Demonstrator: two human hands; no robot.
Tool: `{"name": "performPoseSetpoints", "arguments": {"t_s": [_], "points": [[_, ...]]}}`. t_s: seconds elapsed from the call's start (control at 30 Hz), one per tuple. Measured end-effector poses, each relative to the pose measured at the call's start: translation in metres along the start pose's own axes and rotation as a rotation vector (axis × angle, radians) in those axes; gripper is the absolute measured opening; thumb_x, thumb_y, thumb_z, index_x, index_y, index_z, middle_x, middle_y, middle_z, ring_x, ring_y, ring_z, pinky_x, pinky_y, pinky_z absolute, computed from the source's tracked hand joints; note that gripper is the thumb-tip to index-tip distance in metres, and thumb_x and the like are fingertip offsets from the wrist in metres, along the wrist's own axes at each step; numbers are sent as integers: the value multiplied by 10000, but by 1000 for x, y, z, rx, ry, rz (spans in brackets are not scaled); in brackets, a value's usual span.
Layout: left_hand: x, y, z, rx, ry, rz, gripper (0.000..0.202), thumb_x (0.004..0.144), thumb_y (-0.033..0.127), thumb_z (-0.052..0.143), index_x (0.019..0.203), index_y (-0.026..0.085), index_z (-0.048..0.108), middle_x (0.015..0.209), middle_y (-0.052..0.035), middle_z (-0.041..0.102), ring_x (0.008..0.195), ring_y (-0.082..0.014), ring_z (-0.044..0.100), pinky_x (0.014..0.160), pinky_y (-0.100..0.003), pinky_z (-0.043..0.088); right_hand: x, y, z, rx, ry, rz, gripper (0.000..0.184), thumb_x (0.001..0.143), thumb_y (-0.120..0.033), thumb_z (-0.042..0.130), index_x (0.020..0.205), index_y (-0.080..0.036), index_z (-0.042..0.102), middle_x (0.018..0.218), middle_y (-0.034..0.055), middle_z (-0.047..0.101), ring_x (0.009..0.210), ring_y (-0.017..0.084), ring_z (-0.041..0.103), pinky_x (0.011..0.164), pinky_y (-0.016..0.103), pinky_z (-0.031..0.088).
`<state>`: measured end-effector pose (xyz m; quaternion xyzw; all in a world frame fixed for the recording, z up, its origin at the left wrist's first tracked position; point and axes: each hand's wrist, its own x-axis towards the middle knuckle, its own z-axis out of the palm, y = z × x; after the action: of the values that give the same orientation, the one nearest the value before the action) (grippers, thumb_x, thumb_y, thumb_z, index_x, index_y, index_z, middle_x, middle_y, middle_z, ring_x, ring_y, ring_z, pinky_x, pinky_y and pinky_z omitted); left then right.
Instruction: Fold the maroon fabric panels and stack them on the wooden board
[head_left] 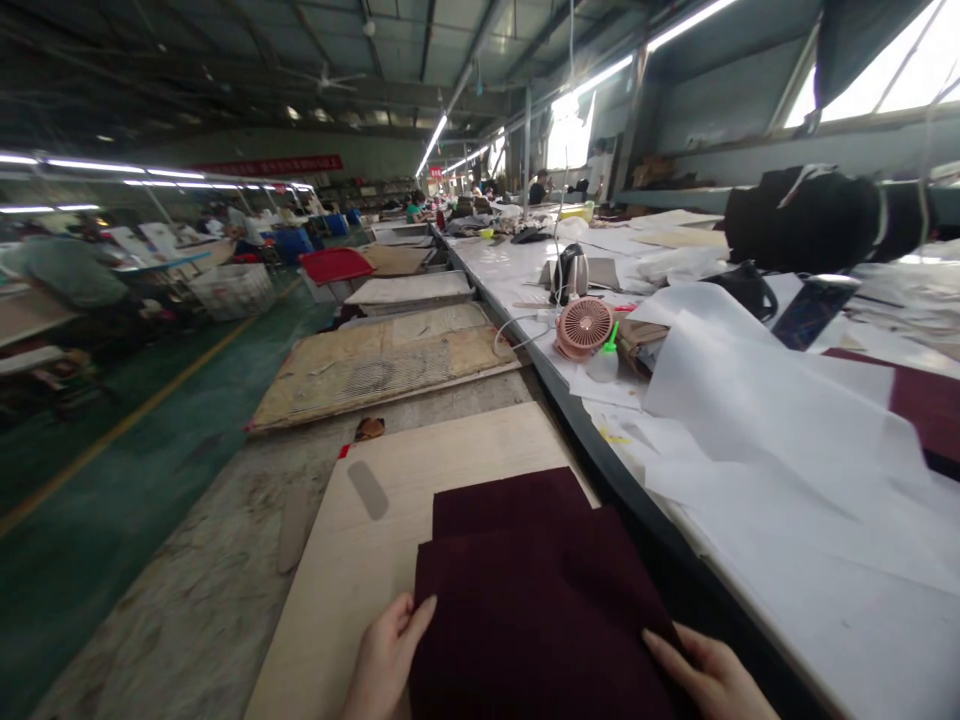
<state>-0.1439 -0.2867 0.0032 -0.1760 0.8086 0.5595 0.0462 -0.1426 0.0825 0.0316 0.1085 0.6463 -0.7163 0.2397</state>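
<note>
A dark maroon fabric panel [525, 610] is stretched between my two hands at the bottom of the view. My left hand [386, 655] pinches its left edge, thumb on top. On the opposite edge, my right hand [705, 668] grips with the thumb over the cloth, and its other fingers are partly hidden. Behind the held panel, a second maroon piece [510, 500] shows on the pale wooden board [352, 570]. Whether the two pieces touch, I cannot tell. A grey rounded strip [367, 490] lies on the board to the left.
To the right runs a long table with white sheets [757, 400], a pink fan [585, 328], a green-tipped bottle [606, 358], a phone [814, 310] and a black roll [802, 220]. A worn board [390, 365] lies ahead. A person [71, 270] sits at far left beyond the green floor [187, 410].
</note>
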Motion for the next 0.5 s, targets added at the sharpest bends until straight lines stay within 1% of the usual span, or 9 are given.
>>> {"name": "performPoseSetpoints", "arguments": {"t_s": [0.07,0.13,0.2,0.27,0.37,0.5], "points": [[27,-1,3,182,36,77,473,788,644,466,648,194,504,589,9,564,597,-159,551,537,-230,417,28,-3,-4,-44,6,-14,495,710,-607,644,919,-166,728,846,78,733,791,267,684,718,327,546],[54,-4,6,329,64,114,424,847,560,415,632,200,478,557,25,514,571,-142,518,530,-220,376,56,-1,-8,-157,61,-41,506,701,-612,628,889,-151,719,806,73,725,771,253,674,668,300,532],[77,-7,10,396,82,117,368,865,469,425,614,202,455,534,35,477,553,-133,494,531,-216,342,81,3,-11,-312,146,-62,482,694,-601,608,812,-145,710,758,67,713,745,247,661,612,278,507],[94,-10,13,434,93,109,316,859,392,467,609,199,458,536,35,480,553,-129,491,543,-214,323,101,6,-13,-463,232,-69,439,697,-578,586,721,-152,689,707,61,696,709,240,648,567,265,473],[108,-15,17,491,109,90,277,855,334,502,619,191,482,553,21,519,557,-128,504,554,-215,305,117,12,-15,-612,313,-75,396,712,-549,544,649,-172,647,657,49,673,678,228,631,547,259,427],[112,-18,18,526,111,75,286,869,337,501,624,189,493,551,18,537,554,-125,511,551,-212,296,124,20,-18,-715,362,-119,400,744,-558,482,644,-188,598,660,46,658,677,221,616,569,263,397]]}}
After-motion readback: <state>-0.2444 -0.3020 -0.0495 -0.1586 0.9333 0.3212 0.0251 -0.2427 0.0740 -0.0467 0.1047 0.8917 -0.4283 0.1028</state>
